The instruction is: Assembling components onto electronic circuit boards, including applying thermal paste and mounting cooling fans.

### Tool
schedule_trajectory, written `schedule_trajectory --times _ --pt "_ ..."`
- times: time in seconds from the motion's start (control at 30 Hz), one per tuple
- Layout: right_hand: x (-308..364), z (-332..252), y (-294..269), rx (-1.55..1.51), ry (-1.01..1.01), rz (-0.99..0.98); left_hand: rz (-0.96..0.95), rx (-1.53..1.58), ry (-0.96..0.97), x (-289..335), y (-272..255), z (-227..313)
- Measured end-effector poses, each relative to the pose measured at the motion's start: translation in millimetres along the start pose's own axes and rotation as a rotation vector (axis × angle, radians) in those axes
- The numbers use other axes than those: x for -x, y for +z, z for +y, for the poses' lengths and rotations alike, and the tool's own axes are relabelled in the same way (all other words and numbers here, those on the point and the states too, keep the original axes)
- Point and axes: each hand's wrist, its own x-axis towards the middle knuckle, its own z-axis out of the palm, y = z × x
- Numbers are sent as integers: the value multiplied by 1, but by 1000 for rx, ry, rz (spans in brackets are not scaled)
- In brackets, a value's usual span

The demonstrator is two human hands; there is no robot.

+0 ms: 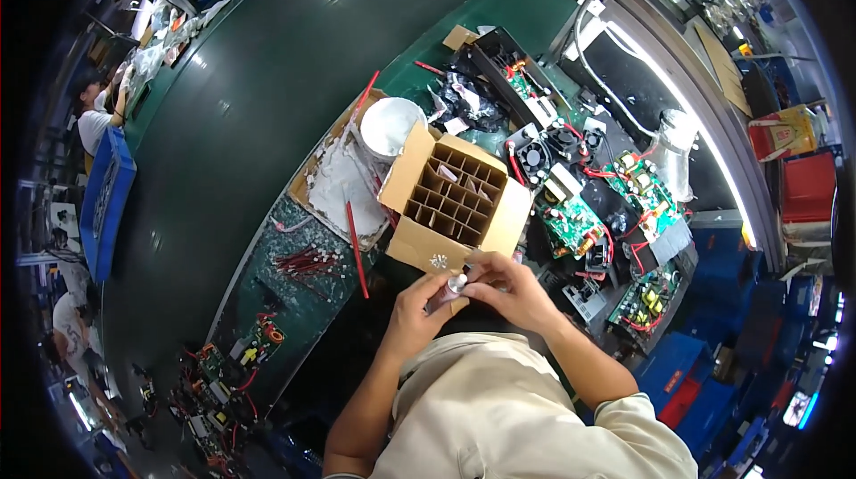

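In front of my body, my left hand is closed around a small bottle with a white tip. My right hand is beside the tip, its fingers curled and pinched; anything between them is hidden. Just beyond both hands is an open cardboard box with its flaps spread. Cardboard dividers split it into many cells, and a few cells hold pale pieces. Small white bits lie on the flap nearest me.
Left of the box, a white tub and a red stick sit by a tray smeared with white paste. Circuit boards, fans and wires crowd the right side. Red wires lie at left. A person is far left.
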Motion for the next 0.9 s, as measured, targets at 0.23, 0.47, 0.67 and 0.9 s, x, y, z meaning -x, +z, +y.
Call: schedule_trajectory --times 0.23,0.47,0.67,0.9 --pt "-23 -7 30 98 -93 48 185 -200 -48 7 -9 7" --pt "-52 -10 27 82 -157 -149 149 -331 -209 -1 -29 17" --pt "-85 -15 4 94 -135 -246 143 -317 -271 -24 -38 4" --pt "-135 -10 -24 578 -369 196 117 -277 -309 -41 -45 -13"
